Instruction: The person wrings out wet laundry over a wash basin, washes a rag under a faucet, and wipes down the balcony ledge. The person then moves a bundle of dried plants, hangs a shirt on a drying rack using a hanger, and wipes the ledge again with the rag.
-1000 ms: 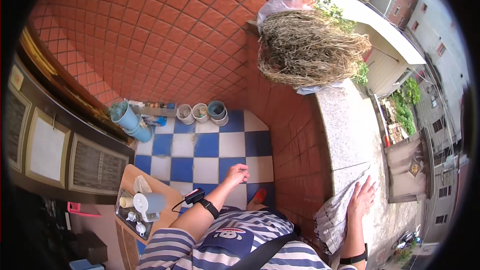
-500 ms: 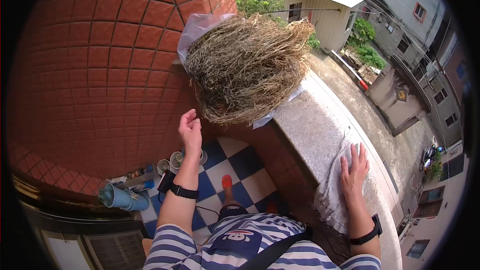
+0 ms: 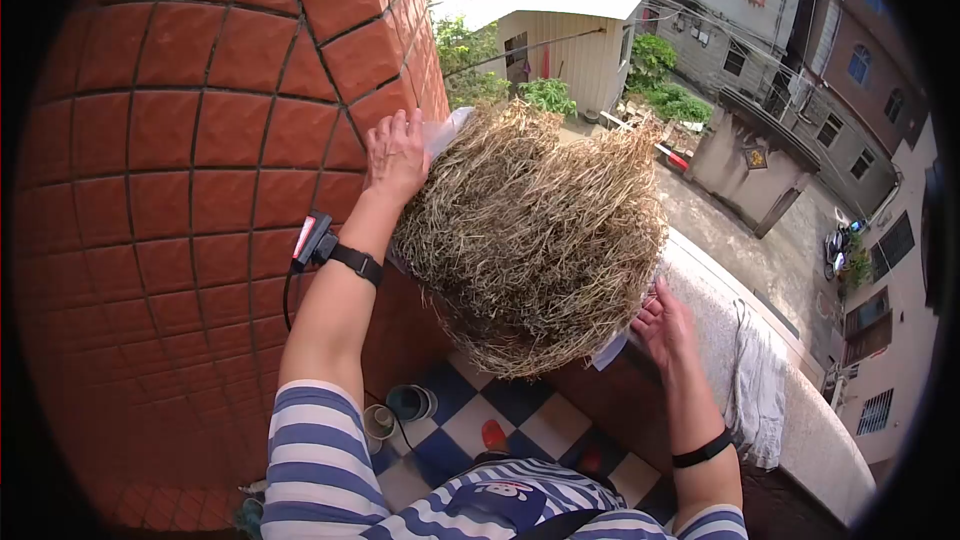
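A big bundle of dry brown stalks (image 3: 540,240) fills the middle of the view, with pale clear plastic (image 3: 440,132) showing at its upper left and lower right edges. My left hand (image 3: 398,155) lies at the upper left of the bundle, over the plastic, its fingers extended upward. At the lower right side of the bundle is my right hand (image 3: 660,325), palm turned toward the stalks, fingers slightly bent and partly against the edge; its exact grip is unclear.
A grey cloth (image 3: 757,390) hangs over the stone ledge (image 3: 820,430) at the right. A red tiled wall (image 3: 220,190) stands at the left. Buckets (image 3: 408,403) sit on the checkered floor (image 3: 470,430) below. Beyond the ledge are buildings and a yard.
My left hand has risen to the bundle's upper left edge. My right hand has left the grey cloth and moved to the bundle's lower right. The view has shifted closer to the bundle.
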`<state>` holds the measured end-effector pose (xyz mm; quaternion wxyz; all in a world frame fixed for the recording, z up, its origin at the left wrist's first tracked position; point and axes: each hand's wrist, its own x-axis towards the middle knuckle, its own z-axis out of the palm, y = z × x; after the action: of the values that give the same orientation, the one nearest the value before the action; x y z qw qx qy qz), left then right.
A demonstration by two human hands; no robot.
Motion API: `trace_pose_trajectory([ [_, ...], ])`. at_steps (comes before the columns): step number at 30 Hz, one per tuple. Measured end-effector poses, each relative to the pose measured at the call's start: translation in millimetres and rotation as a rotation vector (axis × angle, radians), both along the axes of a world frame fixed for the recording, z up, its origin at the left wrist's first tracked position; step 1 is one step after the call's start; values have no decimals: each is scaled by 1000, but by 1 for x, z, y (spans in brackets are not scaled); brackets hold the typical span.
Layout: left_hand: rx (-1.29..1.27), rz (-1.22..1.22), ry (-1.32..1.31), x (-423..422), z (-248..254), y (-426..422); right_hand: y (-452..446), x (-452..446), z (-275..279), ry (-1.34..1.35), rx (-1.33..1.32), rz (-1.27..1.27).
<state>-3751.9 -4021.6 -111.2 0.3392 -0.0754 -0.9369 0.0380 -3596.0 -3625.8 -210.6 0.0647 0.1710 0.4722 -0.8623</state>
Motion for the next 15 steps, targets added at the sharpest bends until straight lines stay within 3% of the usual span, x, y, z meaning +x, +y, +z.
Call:
trace_pose_trajectory([
  [2,-115,2,-85,-15,-3,11,3,-9,-11,-78,53,-33],
  [6,-74,39,-71,-43,-15,22,-15,-15,9,-48,15,-64],
  [8,5,157,-501,-50,-11,26,-24,-18,19,20,-55,-36],
  [9,4,152,-503,-54,-14,24,-26,-20,20,18,-54,-40],
  [11,245,18,-401,-53,-14,22,-28,-22,20,74,148,-29],
  [12,245,18,-403,-49,-9,22,-30,-24,16,72,148,-29],
  [14,787,-167,-497,-29,6,19,-36,-26,11,118,65,-44],
  [15,790,-158,-495,-21,7,17,-40,-25,14,116,65,-34],
])
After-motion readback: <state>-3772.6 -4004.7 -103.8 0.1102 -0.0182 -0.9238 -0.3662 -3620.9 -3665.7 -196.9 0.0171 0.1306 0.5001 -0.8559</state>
